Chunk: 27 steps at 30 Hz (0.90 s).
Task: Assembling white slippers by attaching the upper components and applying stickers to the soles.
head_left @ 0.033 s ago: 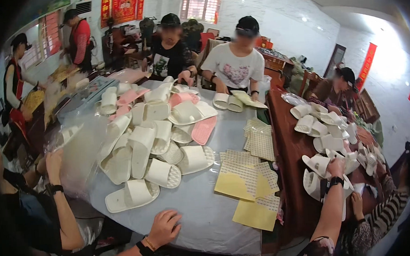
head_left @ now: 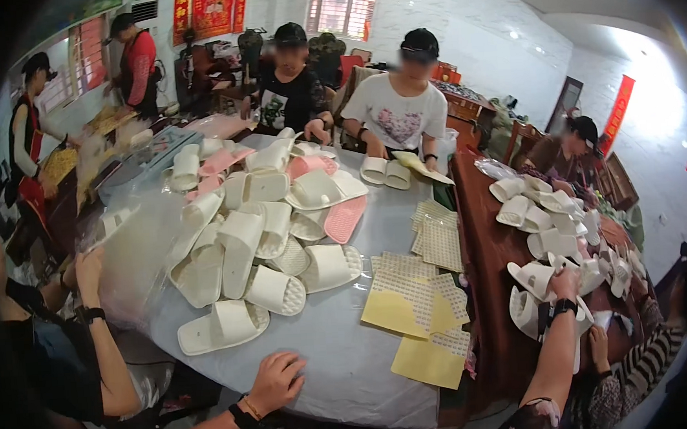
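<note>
Cream foam-like slipper [head_left: 539, 280] lay on the brown counter [head_left: 484, 261] under the right hand [head_left: 565, 282], whose grip I could not tell. Left hand [head_left: 276, 380] rested flat, holding nothing. Judged light, pliant; grasp by strap.

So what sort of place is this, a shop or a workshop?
Probably a small packing workshop: a heap of white plastic slippers covers a grey table, yellow sticker sheets lie beside it, and several people sit around handling slippers.

Cream-white slippers [head_left: 239, 244] and one pink slipper [head_left: 345, 218] on a grey tablecloth [head_left: 329, 357], beside yellow sheets [head_left: 427, 363]
</note>
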Tool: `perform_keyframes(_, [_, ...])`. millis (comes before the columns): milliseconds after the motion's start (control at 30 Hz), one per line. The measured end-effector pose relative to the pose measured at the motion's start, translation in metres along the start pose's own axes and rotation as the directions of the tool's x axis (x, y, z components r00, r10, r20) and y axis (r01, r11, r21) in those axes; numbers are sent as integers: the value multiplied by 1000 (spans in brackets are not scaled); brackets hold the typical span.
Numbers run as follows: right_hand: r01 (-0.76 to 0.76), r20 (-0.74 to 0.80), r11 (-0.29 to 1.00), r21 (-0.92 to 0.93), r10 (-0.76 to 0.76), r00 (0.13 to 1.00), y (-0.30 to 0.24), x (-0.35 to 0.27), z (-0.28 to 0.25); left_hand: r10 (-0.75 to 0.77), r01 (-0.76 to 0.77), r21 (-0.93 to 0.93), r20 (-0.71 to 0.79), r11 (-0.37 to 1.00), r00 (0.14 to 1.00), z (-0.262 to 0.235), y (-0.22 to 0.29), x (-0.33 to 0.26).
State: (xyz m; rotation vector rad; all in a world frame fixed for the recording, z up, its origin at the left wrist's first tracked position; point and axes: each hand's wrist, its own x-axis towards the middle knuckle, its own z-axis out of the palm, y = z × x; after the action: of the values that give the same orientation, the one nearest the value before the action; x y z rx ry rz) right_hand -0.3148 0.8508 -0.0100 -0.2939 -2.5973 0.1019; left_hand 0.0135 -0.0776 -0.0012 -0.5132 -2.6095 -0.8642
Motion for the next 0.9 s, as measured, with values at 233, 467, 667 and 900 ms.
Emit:
perform_keyframes(233, [144,243,796,-589,5,970,-135,-5,-52,-39,41,40,-41,998,998,-4,-3,-15])
perform_keyframes(467, [-279,-168,877,-390,230,959,-204,-50,-127,-21,21,15,-12,1000,1000,-1,-8,-18])
perform_keyframes(667, [-269,-223,936,-229,218,950,-315,-64,-138,-78,80,48,-35,996,996,-5,2,-25])
perform_keyframes(900, [-278,-344,955,-107,227,911,-240,-39,-209,-55,55,3,-44,998,998,-6,-8,-17])
